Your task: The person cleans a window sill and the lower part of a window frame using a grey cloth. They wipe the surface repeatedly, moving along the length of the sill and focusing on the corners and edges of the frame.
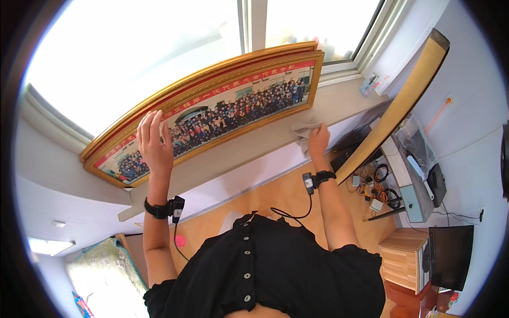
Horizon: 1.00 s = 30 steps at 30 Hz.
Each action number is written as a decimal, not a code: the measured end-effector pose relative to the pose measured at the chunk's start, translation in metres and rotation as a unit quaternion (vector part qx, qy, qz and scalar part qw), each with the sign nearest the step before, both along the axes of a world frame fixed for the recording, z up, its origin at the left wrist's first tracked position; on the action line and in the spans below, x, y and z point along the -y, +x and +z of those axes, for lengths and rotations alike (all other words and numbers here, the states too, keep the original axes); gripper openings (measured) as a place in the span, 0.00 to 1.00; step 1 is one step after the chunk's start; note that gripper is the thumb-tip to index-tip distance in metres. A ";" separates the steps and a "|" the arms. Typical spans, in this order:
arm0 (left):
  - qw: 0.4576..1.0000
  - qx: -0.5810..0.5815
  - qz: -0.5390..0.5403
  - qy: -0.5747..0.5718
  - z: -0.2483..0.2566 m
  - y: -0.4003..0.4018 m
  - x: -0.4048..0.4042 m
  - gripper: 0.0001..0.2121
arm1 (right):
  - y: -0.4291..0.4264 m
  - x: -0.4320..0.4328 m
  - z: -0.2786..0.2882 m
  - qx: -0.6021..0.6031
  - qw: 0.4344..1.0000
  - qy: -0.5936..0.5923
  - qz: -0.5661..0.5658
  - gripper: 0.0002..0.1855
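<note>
My right hand (319, 140) grips a crumpled grey cloth (305, 131) at the front edge of the windowsill (274, 129). My left hand (154, 141) is raised in front of a long gold-framed group photograph (234, 107); its fingers are slightly parted and hold nothing. Whether it touches the frame I cannot tell. The photograph bears a red banner with writing and leans towards the window. Behind it, the gilt edge of a second frame (222, 59) shows, the rest of it hidden. Black straps with small devices sit on both wrists.
A clear cup (368, 86) with toothbrush-like items stands at the sill's right end. A tall tan-edged panel (393, 107) leans to the right. Beyond it are a desk (413, 202), tangled cables (372, 189) and a wooden cabinet (401, 258). A pink round object (180, 241) lies on the floor.
</note>
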<state>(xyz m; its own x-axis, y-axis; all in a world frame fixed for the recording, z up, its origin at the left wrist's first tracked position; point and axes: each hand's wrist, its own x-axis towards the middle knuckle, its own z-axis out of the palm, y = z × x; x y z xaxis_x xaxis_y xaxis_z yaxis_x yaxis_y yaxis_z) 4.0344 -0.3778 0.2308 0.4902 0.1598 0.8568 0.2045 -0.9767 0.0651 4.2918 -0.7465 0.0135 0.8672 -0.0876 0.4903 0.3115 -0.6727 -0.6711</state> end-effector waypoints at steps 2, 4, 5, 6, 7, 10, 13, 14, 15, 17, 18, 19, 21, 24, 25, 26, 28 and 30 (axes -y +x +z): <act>1.000 -0.003 -0.004 0.026 0.000 0.014 0.002 0.15 | 0.022 0.015 0.018 -0.040 0.990 0.130 -0.025 0.13; 0.999 -0.009 -0.003 0.039 0.004 0.030 0.011 0.16 | 0.036 0.022 0.034 0.029 0.986 0.147 -0.073 0.13; 0.999 -0.013 -0.002 0.047 0.003 0.038 0.014 0.17 | 0.044 0.024 0.037 0.063 0.981 0.155 -0.096 0.13; 0.999 -0.027 -0.002 0.039 0.001 0.048 0.016 0.20 | 0.057 0.032 0.040 0.057 0.977 0.167 -0.115 0.15; 0.999 -0.038 -0.007 0.038 0.001 0.057 0.018 0.22 | 0.067 0.036 0.038 0.063 0.975 0.165 -0.132 0.17; 0.997 -0.062 -0.013 0.037 0.007 0.080 0.025 0.28 | 0.094 0.046 0.025 0.066 0.983 0.084 -0.152 0.23; 0.997 -0.076 0.007 0.027 0.008 0.099 0.030 0.30 | 0.103 0.038 -0.006 0.014 0.985 -0.128 -0.118 0.29; 0.997 -0.077 0.012 0.024 0.008 0.103 0.030 0.32 | 0.096 0.030 -0.014 -0.001 0.977 -0.184 -0.104 0.30; 0.996 -0.084 0.016 0.020 0.008 0.107 0.028 0.32 | 0.096 0.028 -0.021 -0.015 0.967 -0.236 -0.091 0.31; 0.995 -0.096 0.026 0.011 0.008 0.114 0.025 0.33 | 0.111 0.033 -0.028 0.006 0.964 -0.244 -0.104 0.29; 0.995 -0.092 0.035 0.021 0.007 0.114 0.024 0.34 | 0.117 0.035 -0.030 0.008 0.960 -0.258 -0.104 0.29; 0.994 -0.097 0.047 0.024 0.007 0.116 0.023 0.34 | 0.125 0.038 -0.032 0.010 0.957 -0.272 -0.104 0.28; 0.991 -0.107 0.074 0.025 0.005 0.120 0.025 0.34 | 0.147 0.047 -0.029 0.021 0.957 -0.277 -0.083 0.28; 0.990 -0.109 0.088 0.019 0.009 0.126 0.034 0.35 | 0.173 0.062 -0.024 0.014 0.956 -0.287 -0.052 0.27; 0.990 -0.109 0.092 0.013 0.009 0.130 0.037 0.36 | 0.182 0.066 -0.021 0.008 0.956 -0.290 -0.043 0.27; 0.991 -0.102 0.085 0.005 0.010 0.135 0.040 0.37 | 0.191 0.069 -0.020 0.009 0.956 -0.290 -0.036 0.27; 0.986 -0.114 0.119 -0.031 0.008 0.142 0.043 0.38 | 0.212 0.075 -0.016 0.010 0.958 -0.286 -0.024 0.27; 0.980 -0.120 0.139 -0.076 0.008 0.146 0.046 0.38 | 0.231 0.077 -0.009 -0.001 0.959 -0.283 -0.017 0.26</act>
